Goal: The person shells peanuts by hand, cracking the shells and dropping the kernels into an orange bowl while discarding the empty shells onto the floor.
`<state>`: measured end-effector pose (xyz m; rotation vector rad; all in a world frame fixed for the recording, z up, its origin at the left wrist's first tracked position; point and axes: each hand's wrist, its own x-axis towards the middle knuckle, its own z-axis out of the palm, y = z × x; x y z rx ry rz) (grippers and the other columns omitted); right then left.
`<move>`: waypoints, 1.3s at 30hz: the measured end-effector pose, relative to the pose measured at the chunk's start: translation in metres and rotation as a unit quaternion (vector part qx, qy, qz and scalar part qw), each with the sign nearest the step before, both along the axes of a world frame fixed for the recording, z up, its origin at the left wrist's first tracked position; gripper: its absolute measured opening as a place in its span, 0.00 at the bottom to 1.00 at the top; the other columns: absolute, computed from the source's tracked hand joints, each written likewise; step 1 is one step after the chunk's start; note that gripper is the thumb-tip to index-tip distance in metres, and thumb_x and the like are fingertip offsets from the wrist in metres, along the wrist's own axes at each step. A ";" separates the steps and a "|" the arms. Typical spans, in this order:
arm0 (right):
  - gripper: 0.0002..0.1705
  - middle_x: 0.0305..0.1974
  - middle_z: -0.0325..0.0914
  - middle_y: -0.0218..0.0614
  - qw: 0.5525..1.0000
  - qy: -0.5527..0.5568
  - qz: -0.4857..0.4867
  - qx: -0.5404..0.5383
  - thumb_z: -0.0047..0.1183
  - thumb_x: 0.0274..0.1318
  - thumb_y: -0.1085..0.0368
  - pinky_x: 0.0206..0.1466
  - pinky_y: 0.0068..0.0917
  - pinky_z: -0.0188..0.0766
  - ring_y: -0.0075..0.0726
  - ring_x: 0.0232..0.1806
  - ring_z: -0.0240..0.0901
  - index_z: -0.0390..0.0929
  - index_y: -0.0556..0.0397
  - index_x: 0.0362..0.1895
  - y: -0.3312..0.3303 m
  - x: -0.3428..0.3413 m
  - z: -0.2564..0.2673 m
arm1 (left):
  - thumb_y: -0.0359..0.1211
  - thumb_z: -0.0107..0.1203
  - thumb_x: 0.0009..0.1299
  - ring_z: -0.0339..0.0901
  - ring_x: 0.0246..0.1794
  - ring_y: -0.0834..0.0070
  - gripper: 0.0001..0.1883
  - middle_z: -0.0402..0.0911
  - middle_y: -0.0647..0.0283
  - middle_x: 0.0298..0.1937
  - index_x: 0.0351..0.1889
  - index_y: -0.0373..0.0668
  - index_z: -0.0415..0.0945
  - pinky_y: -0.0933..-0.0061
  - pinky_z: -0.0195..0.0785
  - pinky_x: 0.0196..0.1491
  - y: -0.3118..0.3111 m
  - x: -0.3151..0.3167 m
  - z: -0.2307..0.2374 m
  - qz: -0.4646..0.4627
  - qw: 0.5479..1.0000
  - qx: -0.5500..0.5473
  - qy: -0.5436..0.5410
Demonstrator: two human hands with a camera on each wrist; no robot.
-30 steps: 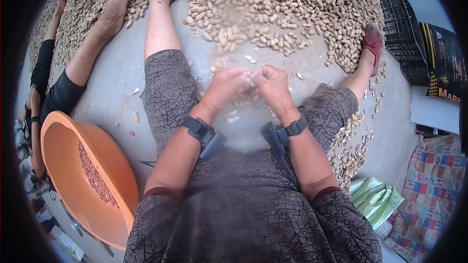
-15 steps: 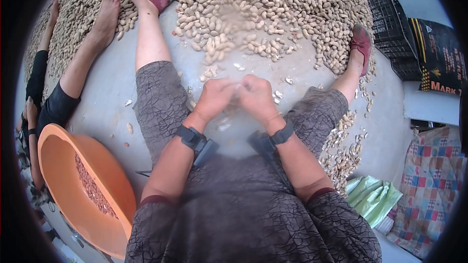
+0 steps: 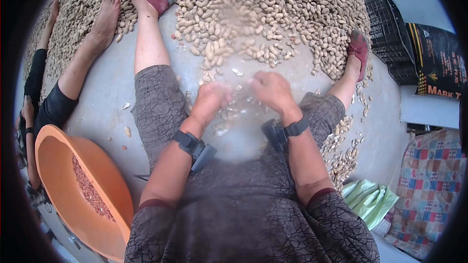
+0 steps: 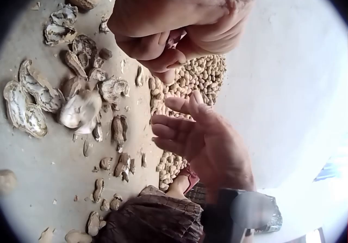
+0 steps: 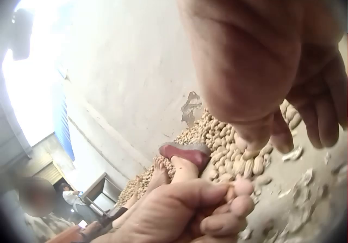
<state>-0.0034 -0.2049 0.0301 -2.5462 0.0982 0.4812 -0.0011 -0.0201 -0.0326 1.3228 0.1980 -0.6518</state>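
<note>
My left hand [image 3: 210, 101] is raised above the floor between the legs. In the left wrist view, the curled fingers of that left hand [image 4: 179, 22] pinch a small dark reddish peanut kernel [image 4: 175, 37], mostly hidden. My right hand [image 3: 274, 93] is a short way to its right, not touching it. In the right wrist view, the fingers of that right hand [image 5: 266, 52] hang apart, with nothing seen in them. Split peanut shells [image 4: 32, 99] lie on the floor beneath. Beyond the hands spreads a large heap of unshelled peanuts [image 3: 273, 5].
An orange basin [image 3: 51, 165] with reddish kernels [image 3: 90, 187] stands at the left, near another person's bare leg [image 3: 80, 63]. Black crates [image 3: 385, 24] and a printed sack [image 3: 436, 58] are at the right. Shells [image 3: 341, 160] lie beside the right leg, above a green bag [image 3: 368, 199].
The hands, together before, have parted: the left is lower and slightly left, the right has moved right. The right fingers have let go of the spot where both hands met.
</note>
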 end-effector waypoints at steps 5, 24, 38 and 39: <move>0.22 0.42 0.76 0.50 0.972 -0.113 -0.169 -0.117 0.45 0.54 0.50 0.52 0.45 0.65 0.54 0.48 0.71 0.75 0.55 0.42 -0.050 0.042 -0.027 | 0.30 0.43 0.65 0.63 0.18 0.87 0.09 0.75 0.68 0.24 0.35 0.38 0.74 0.88 0.51 0.19 0.000 0.001 0.007 -0.018 1.000 -0.021 0.004; 0.10 0.32 0.79 0.40 0.989 -0.135 -0.038 -0.055 0.52 0.47 0.66 0.40 0.37 0.71 0.45 0.37 0.76 0.78 0.47 0.37 -0.006 0.030 -0.057 | 0.35 0.47 0.70 0.61 0.19 0.89 0.09 0.73 0.71 0.24 0.36 0.41 0.76 0.89 0.51 0.22 -0.001 0.002 0.006 0.024 0.998 -0.007 0.049; 0.12 0.32 0.79 0.44 0.990 -0.052 -0.052 -0.121 0.58 0.38 0.64 0.43 0.38 0.70 0.48 0.39 0.76 0.76 0.52 0.32 -0.013 0.016 -0.035 | 0.35 0.48 0.69 0.63 0.17 0.90 0.09 0.74 0.71 0.23 0.35 0.40 0.75 0.90 0.49 0.18 0.003 -0.002 0.005 0.021 0.997 -0.056 0.054; 0.11 0.33 0.79 0.45 0.989 -0.058 -0.053 -0.123 0.57 0.38 0.65 0.43 0.38 0.70 0.49 0.39 0.76 0.76 0.52 0.31 -0.014 0.016 -0.038 | 0.35 0.48 0.69 0.63 0.17 0.90 0.09 0.74 0.71 0.23 0.35 0.40 0.75 0.90 0.49 0.18 0.002 -0.003 0.007 0.021 0.997 -0.056 0.055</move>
